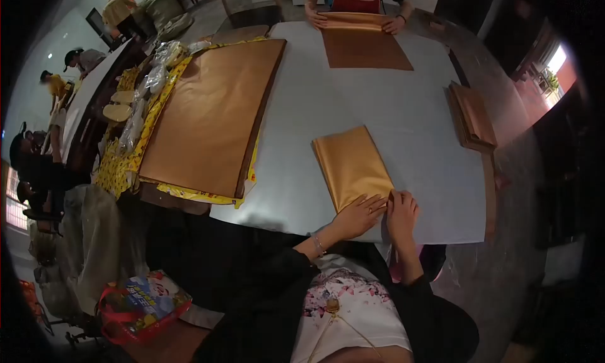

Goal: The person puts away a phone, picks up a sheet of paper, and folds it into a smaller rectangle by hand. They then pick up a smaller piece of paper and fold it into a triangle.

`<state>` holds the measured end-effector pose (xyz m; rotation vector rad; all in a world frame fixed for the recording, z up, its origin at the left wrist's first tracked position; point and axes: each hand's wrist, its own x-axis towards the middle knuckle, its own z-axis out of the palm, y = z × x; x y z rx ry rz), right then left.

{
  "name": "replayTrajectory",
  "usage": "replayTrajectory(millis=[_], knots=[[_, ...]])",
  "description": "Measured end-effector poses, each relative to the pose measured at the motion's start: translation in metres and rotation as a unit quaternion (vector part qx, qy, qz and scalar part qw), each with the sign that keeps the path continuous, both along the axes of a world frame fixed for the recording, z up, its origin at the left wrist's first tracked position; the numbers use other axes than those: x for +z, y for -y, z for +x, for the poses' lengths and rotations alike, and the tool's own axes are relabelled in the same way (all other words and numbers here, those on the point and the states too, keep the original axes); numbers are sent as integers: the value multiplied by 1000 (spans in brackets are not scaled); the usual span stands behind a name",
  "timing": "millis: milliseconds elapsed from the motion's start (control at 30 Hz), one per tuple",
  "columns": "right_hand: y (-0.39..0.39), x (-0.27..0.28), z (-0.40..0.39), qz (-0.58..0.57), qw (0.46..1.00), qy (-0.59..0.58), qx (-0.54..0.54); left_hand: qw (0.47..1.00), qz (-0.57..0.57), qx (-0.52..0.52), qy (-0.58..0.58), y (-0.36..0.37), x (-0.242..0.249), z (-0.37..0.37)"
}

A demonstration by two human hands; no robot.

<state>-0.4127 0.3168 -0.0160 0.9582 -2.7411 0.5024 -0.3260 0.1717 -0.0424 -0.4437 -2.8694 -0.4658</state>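
A folded gold sheet (pixel 354 164), paper or foil, lies on the white-covered table in front of me, its shiny side up. My left hand (pixel 361 215) lies on its near edge with the fingers stretched toward the lower right corner. At that corner my right hand (pixel 402 213) has its fingers curled, closed on the sheet's edge; the fingertips partly hide the fold. The two hands are close together.
A large stack of brown-gold sheets (pixel 217 111) rests on yellow wrapping (pixel 113 167) at the left. Folded sheets (pixel 469 117) are piled at the right edge. Opposite, a co-worker's hands (pixel 394 25) hold another sheet (pixel 365 46). A colourful bag (pixel 148 303) sits low at left.
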Motion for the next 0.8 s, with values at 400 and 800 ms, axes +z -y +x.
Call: replayTrajectory(millis=[400, 800], knots=[[7, -23, -52, 34, 996, -47, 62, 1000, 13, -4, -1, 0, 9, 0], [31, 4, -75, 58, 941, 118, 312, 1000, 14, -7, 0, 1, 8, 1]])
